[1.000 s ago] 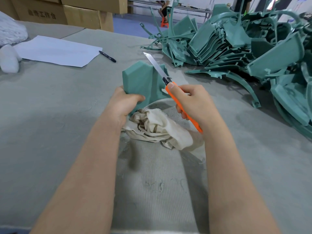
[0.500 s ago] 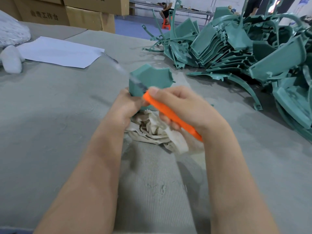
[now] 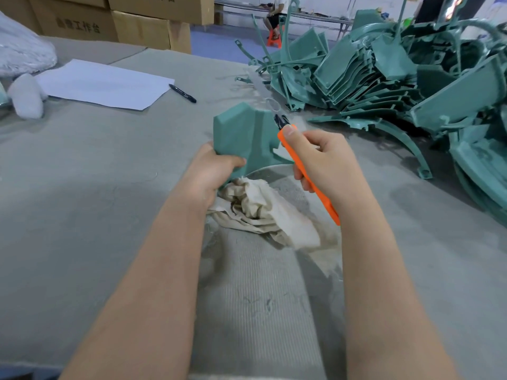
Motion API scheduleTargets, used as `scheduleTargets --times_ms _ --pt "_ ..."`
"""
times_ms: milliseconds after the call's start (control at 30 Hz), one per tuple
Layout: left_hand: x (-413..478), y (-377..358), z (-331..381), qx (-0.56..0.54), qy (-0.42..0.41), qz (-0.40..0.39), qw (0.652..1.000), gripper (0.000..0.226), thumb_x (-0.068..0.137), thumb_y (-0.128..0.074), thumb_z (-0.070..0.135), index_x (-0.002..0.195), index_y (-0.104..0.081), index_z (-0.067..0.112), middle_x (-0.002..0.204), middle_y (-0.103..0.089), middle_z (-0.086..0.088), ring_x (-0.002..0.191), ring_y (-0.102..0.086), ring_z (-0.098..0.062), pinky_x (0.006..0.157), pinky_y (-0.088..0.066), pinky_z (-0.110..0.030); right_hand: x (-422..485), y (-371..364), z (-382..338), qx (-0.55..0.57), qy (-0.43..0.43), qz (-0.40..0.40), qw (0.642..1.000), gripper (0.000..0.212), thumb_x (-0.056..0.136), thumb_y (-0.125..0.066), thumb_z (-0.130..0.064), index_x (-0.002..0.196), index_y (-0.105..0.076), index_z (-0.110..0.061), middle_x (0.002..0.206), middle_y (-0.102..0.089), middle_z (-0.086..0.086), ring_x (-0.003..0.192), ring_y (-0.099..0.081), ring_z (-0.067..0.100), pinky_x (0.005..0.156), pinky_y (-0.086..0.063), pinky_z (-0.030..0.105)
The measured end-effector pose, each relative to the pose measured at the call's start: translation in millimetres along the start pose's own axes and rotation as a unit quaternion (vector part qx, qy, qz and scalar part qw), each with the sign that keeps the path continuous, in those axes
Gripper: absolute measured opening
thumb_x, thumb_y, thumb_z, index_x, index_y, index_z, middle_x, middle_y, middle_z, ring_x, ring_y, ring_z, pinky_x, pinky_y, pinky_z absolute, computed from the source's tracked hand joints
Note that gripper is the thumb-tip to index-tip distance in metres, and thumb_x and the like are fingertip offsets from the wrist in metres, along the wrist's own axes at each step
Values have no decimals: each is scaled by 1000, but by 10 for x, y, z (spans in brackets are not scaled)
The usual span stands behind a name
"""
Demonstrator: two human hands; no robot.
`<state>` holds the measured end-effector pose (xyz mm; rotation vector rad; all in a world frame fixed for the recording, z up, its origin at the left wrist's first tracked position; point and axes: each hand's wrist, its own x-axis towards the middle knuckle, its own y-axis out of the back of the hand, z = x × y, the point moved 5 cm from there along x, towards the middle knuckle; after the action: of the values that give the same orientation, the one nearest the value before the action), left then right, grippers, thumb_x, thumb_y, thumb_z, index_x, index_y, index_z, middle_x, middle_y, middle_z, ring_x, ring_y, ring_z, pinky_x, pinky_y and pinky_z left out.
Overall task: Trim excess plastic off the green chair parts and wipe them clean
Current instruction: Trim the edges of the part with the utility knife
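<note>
Left hand (image 3: 211, 171) gripped a green chair part (image 3: 241, 135) upright at frame centre, above a crumpled cloth (image 3: 260, 209). Right hand (image 3: 326, 163) clasped an orange knife (image 3: 307, 174), its blurred blade beside the part's right edge.

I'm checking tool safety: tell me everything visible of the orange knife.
The knife is a slim utility cutter: orange plastic-looking handle, black blade holder in front. The right hand grips the handle, thumb pressed near its front end; the rear end juts out below the hand. It slants up and away beside the right edge of the green chair part. Its blade is motion-blurred, so contact with the part cannot be told.
</note>
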<state>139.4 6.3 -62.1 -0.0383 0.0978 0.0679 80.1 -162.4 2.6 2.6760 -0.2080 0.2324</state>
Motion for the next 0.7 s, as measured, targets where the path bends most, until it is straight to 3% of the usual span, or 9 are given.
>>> scheduleTargets --times_ms 133,400,533,633,700 --pt "-6 -6 10 8 -7 0 1000 26 80 -65 -5 101 -66 12 101 -71 -8 96 -67 -26 91 -53 -41 -1 -66 -24 -24 33 -10 999 36 92 -56 -47 86 -71 -15 52 -51 4 40 -41 13 42 -35 18" --pt "-25 -10 22 9 -6 5 1000 29 81 -64 -6 104 -65 10 100 -70 -8 99 -67 -27 94 -52 -43 -1 -81 -48 -55 67 -5 996 38 91 -57 -48 80 -69 -13 55 -47 5 45 -40 15 53 -36 29" --pt "-24 -5 15 -2 -7 3 1000 32 81 -64 -7 110 -64 6 103 -70 -10 99 -67 -28 94 -52 -44 0 -76 -46 -49 68 -13 996 41 92 -57 -46 84 -69 -8 54 -45 5 45 -39 15 50 -35 25" --pt "-30 -19 29 1 -23 -5 1000 26 81 -63 -8 100 -66 11 95 -70 -8 94 -66 -27 88 -54 -41 -18 -127 -63 -18 58 -53 997 39 92 -59 -46 82 -70 -9 49 -46 1 42 -41 14 44 -36 21" --pt "-36 -29 55 11 -46 -17 999 21 82 -62 -6 90 -65 13 91 -69 -10 89 -65 -26 83 -53 -41 -63 -255 -113 -10 73 -102 992 39 91 -60 -47 77 -68 -12 49 -47 1 44 -43 15 45 -38 26"
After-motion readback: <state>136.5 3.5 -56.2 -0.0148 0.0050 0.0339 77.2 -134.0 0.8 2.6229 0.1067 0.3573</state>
